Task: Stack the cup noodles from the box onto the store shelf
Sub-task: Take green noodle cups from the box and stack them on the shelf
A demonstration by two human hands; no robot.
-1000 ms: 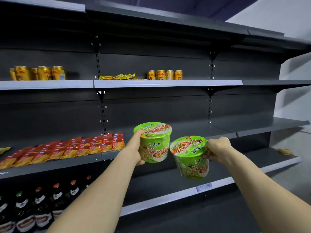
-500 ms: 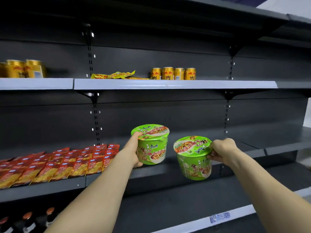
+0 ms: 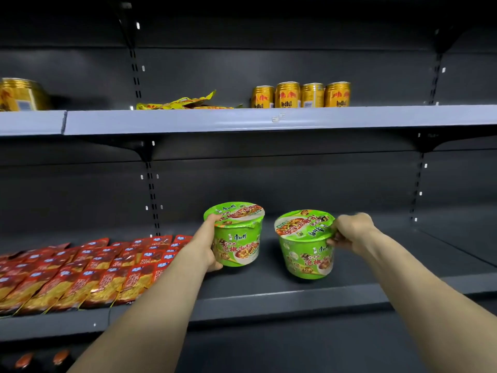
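The left hand (image 3: 205, 246) grips one green noodle cup (image 3: 236, 238) by its side. The right hand (image 3: 349, 231) pinches another cup's (image 3: 306, 249) rim, both over a dark shelf (image 3: 269, 297).

Four gold cans (image 3: 300, 95) upper centre; lone gold can (image 3: 21, 94) upper left; yellow packets (image 3: 183, 102) between them; red snack packets (image 3: 80, 273) lower left.

We read "RedBull" in red on the gold cans (image 3: 287, 95) standing on the upper shelf (image 3: 161, 121). On the side of the left cup noodle (image 3: 236, 246) we make out the brand 康师傅, and beneath it 泡椒牛肉面 in red. The right cup noodle (image 3: 306, 254) carries the same 康师傅 mark and the start of 泡椒 on its side. Print on both lids (image 3: 236, 214), the red packets (image 3: 80, 273) and the small shelf tags (image 3: 278, 117) is too blurred for us to read
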